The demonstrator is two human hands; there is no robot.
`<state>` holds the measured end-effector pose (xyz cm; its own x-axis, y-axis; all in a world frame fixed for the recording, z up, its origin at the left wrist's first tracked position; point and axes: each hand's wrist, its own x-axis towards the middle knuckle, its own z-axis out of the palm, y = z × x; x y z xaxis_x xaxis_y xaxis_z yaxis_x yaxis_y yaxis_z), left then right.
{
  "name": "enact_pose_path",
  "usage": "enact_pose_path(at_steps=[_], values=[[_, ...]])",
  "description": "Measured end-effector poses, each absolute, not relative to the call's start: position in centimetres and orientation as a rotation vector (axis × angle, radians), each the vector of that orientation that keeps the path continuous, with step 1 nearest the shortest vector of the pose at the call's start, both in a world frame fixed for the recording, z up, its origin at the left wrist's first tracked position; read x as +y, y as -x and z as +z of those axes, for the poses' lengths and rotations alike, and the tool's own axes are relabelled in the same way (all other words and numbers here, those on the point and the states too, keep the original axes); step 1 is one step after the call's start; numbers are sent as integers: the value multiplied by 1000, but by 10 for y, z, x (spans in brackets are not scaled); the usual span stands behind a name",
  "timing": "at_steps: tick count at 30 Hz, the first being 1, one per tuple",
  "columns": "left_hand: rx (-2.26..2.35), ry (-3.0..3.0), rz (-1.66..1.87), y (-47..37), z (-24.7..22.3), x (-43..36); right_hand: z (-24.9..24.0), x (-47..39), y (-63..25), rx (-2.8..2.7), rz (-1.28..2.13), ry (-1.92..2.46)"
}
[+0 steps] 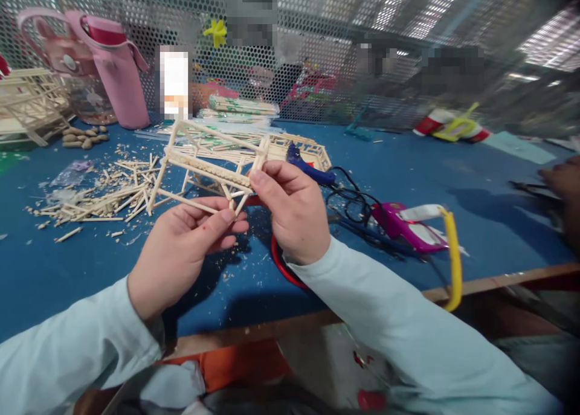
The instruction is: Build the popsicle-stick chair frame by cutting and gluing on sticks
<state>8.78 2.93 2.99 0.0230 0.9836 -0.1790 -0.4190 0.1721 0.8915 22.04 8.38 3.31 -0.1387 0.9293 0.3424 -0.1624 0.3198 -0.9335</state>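
A small openwork frame of thin wooden sticks is held up above the blue table, tilted, between both hands. My left hand pinches its lower right corner between thumb and fingers, where short sticks meet. At its right end, my right hand grips an upright bundle of sticks with thumb and forefinger. The palm of my right hand faces down to the left, above a red ring-shaped thing on the table, partly hidden by that hand. Both hands are closed on the frame.
Loose sticks and crumbs lie left, with peanuts and a pink bottle behind. A blue tool, black cable and magenta tool with a yellow handle lie right. Another person's hand is at far right.
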Motion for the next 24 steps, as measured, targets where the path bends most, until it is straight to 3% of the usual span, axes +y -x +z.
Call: enact_pose_path(at_steps=[17,24], values=[[947,-442,1292,-94,33,30,36,74,-219,-1330,1049,920],[956,-560,1290,-92,30,30,37,70,-221,-1520,1409,893]])
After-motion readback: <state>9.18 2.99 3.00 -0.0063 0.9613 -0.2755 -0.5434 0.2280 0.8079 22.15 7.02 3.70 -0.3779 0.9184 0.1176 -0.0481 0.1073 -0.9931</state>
